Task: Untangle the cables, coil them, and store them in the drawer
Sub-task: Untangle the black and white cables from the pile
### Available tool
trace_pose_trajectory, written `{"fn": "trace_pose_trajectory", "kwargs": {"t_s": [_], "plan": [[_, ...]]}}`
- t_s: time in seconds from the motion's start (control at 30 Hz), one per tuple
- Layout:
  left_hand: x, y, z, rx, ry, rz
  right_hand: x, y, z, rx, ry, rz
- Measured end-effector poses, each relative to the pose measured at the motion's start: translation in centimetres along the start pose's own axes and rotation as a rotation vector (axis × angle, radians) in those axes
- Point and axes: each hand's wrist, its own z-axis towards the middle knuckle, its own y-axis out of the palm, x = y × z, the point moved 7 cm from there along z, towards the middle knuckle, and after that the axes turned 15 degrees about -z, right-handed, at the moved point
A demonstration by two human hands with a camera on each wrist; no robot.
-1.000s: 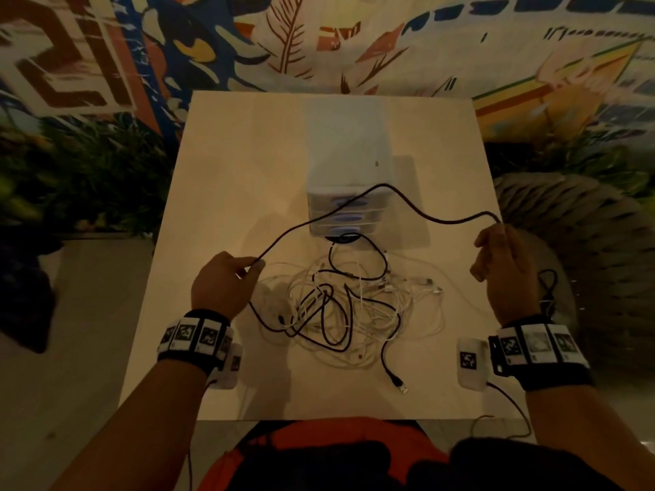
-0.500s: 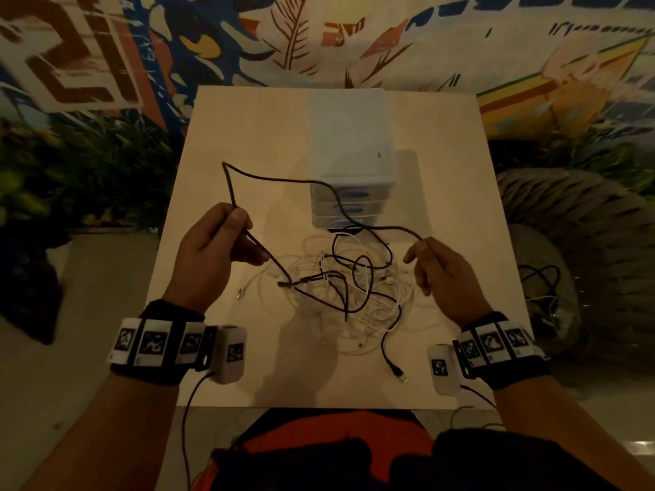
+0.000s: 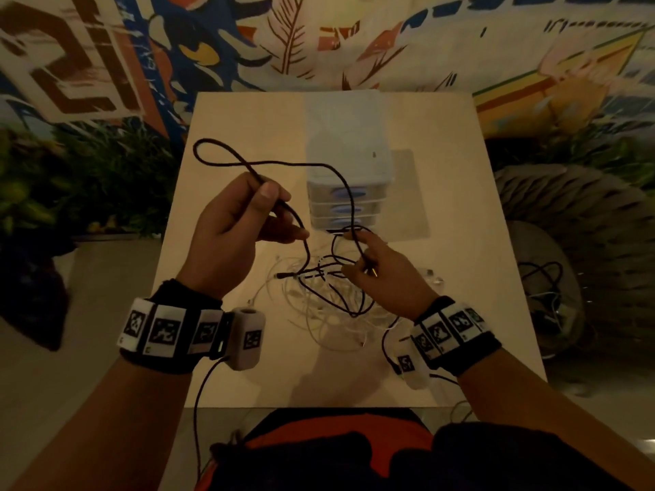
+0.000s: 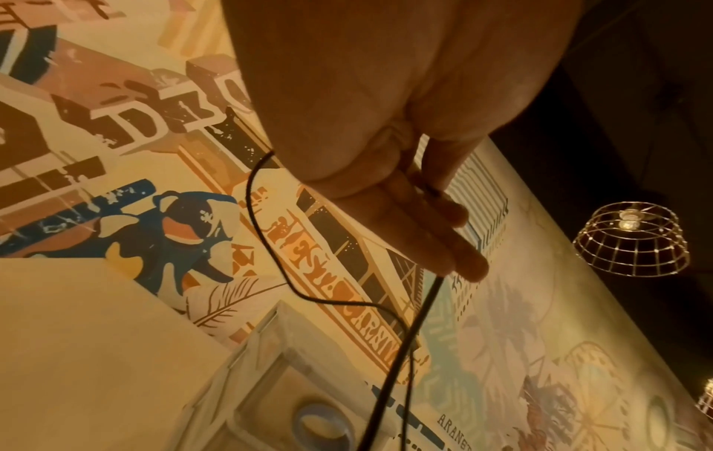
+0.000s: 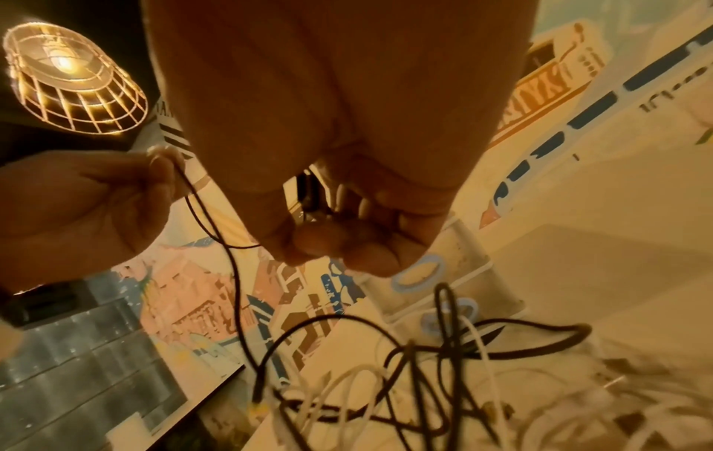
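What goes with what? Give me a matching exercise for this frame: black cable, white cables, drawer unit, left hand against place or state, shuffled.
Things:
1. black cable
2. white cables
3. drawer unit
4. left hand

Places or states:
A. closed, standing mid-table
B. raised, pinching a cable
C. looped in the air between both hands
D. lying tangled on the table

Pairs: 1-C, 2-D, 3-A, 4-B

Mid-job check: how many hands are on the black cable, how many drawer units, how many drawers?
Hands holding the black cable: 2 (left hand, right hand)
Drawer unit: 1
Drawers: 3
Total: 6
White cables: too tangled to count.
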Motion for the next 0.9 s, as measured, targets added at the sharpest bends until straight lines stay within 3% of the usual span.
{"fn": "trace_pose_trajectory", "kwargs": {"t_s": [0.1, 0.27, 0.43, 0.5, 0.67, 0.8, 0.9], "plan": [[0.8, 0.8, 0.0, -0.03, 0.027, 0.016, -0.9, 1.8, 0.5, -0.083, 0.013, 0.065], [1.0, 1.8, 0.0, -0.072, 0.011, 0.037, -3.1, 3.2, 1.2, -0.013, -0.034, 0.281], [0.2, 1.7, -0.2, -0.091, -0.009, 0.042, -2.9, 3.7, 2.4, -0.04, 0.025, 0.276], [-1.0, 1.1, -0.3, -0.095, -0.06, 0.163, -2.1, 3.2, 2.8, -0.055, 0.038, 0.278], [-6.6, -1.2, -0.7, -0.15, -0.178, 0.729, -1.8, 1.2, 3.2, -0.009, 0.045, 0.295], [-10.4, -1.3, -1.1, -0.157, -0.242, 0.908, -2.1, 1.2, 3.3, -0.022, 0.029, 0.323], [-11.8, -1.0, -0.9, -0.13, -0.179, 1.03, -3.0, 1.3, 3.2, -0.028, -0.034, 0.248]]}}
